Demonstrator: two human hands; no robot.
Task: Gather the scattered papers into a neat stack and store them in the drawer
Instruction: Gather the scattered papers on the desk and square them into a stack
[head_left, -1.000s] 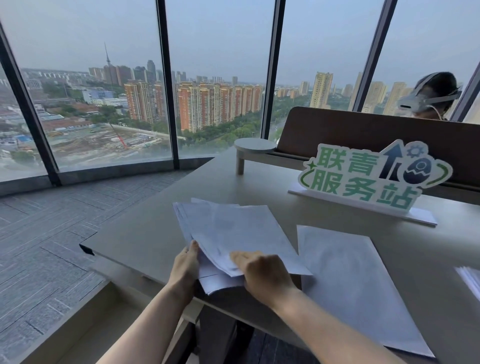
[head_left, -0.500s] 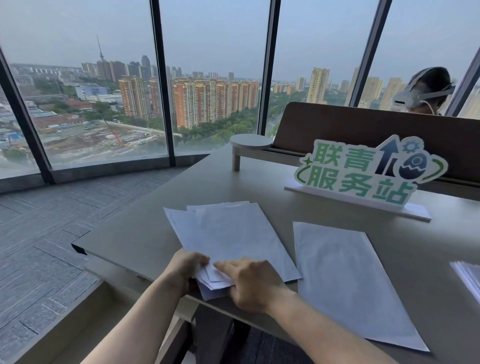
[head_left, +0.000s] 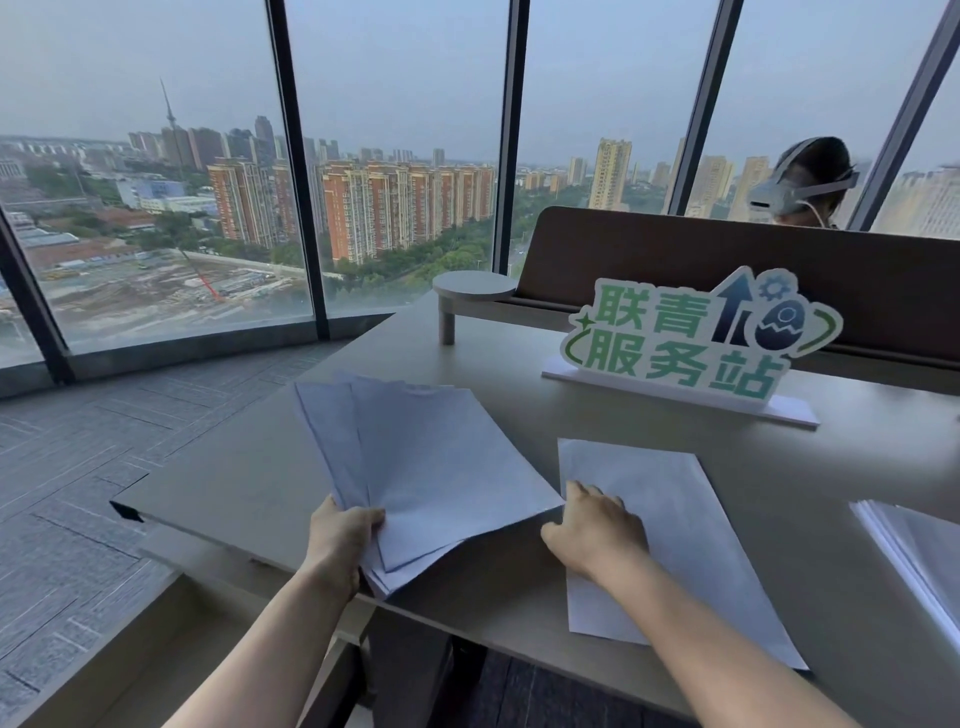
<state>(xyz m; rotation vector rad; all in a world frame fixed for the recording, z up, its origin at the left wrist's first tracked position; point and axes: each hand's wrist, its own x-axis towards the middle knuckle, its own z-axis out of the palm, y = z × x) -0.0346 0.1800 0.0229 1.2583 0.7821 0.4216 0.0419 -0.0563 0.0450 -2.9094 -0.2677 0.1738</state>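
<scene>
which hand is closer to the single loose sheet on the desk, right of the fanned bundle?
Right. The right hand rests on the loose sheet at its left edge. The left hand is further left, gripping the fanned bundle of papers by its near corner, apart from that sheet.

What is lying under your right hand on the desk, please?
A loose white sheet lies flat on the desk, and the right hand rests on its left edge. The part of the sheet beneath the hand and forearm is covered.
</scene>
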